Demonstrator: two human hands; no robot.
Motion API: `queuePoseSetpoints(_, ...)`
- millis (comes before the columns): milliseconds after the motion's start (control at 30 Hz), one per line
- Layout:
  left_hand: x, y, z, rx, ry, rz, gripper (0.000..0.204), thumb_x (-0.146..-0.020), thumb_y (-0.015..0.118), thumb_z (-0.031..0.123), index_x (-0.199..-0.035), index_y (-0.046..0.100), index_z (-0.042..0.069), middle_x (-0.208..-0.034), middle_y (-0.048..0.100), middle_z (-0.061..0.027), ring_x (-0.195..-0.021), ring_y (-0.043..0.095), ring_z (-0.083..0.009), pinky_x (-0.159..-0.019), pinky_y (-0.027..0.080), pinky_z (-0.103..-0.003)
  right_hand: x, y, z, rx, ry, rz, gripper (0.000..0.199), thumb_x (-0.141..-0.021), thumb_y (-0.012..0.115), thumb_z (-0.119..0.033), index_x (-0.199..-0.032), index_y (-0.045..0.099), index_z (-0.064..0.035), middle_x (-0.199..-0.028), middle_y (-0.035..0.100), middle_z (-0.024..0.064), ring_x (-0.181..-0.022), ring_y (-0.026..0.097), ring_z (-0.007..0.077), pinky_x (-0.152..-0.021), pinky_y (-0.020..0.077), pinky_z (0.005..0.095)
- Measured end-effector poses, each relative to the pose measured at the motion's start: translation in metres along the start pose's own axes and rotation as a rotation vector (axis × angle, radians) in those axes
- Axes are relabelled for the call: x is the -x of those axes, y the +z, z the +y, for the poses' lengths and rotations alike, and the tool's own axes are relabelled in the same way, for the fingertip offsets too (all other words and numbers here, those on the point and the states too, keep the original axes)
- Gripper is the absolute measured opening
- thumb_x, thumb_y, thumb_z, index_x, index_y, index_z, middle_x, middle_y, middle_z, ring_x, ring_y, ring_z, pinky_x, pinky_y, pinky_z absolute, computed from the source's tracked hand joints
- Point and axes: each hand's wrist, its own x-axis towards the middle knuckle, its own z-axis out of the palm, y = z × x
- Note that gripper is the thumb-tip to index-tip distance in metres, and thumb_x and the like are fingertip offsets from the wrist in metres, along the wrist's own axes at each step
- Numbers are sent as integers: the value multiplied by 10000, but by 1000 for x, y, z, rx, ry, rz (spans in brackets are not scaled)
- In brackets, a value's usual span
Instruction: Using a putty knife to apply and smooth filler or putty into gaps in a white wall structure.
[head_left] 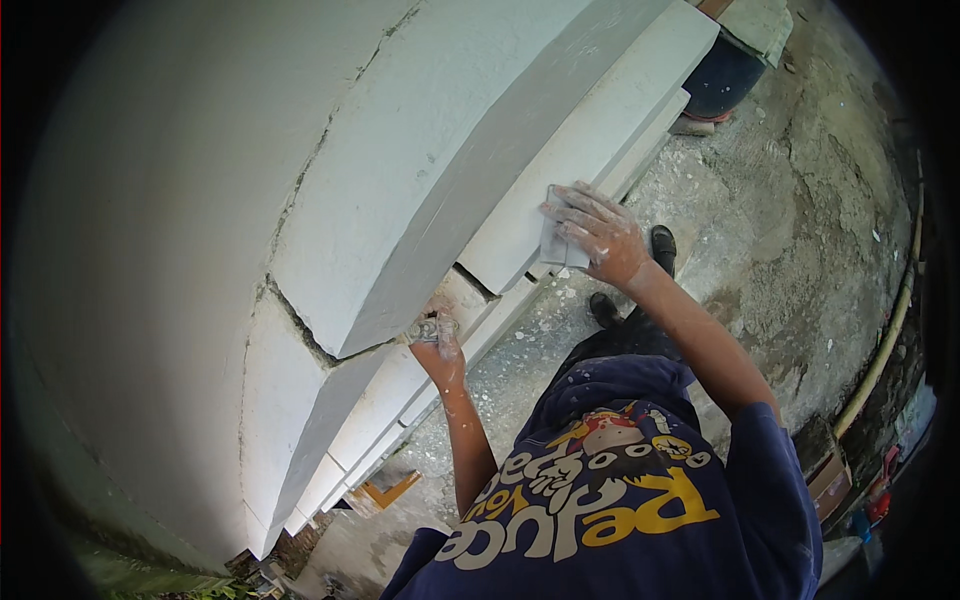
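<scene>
My right hand [603, 236], coated in white dust, presses a folded light-grey sheet of sandpaper [558, 243] against a white slab [560, 160], its fingers over the sheet. Lower down, my left hand [440, 352] is at the gap [475, 281] between two white slabs. Its fingers are curled and dusty around a small, pale, shiny thing [435, 328] that I cannot make out. Beside it runs the grey underside [430, 240] of a larger white block [410, 130], which has a dark open crack [300, 325] at its lower end.
A curved white wall [150, 260] with a thin crack fills the left. Stained concrete ground [760, 240] lies below, where my dark shoes [605, 310] stand. A dark tub [722, 78] is at the top right; a long yellowish pole [885, 355] lies at the right.
</scene>
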Motion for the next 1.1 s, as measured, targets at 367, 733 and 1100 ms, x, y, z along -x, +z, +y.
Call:
queuePoseSetpoints(367, 7, -10, -8, -72, -43, -26, 180, -953, 678, 84, -1052, 628, -57, -988, 663, -104, -879, 605, -220, -871, 474, -343, -20, -14, 36, 81, -172, -191, 486, -778, 778, -154, -1254, 681, -164, -1397, 634, 42, -1387, 517, 231, -1206, 393, 389)
queuePoseSetpoints(733, 10, -12, 6, -29, -56, -11, 153, -944, 695, 111, -925, 662, -37, -909, 684, -110, -855, 632, -266, -846, 485, -374, -18, -30, 73, 106, -253, -159, 312, -714, 797, -98, -1006, 704, -155, -1436, 612, -14, -1366, 541, 205, -1180, 435, 387)
queuePoseSetpoints(1100, 9, -13, 3, -250, 35, -127, 82, -914, 608, 84, -929, 588, 7, -967, 643, -123, -898, 592, -223, -861, 467, -336, -23, -33, 66, 126, -20, -60, 253, -742, 781, -56, -945, 645, -121, -1358, 667, -1, -1332, 577, 254, -1147, 468, 424)
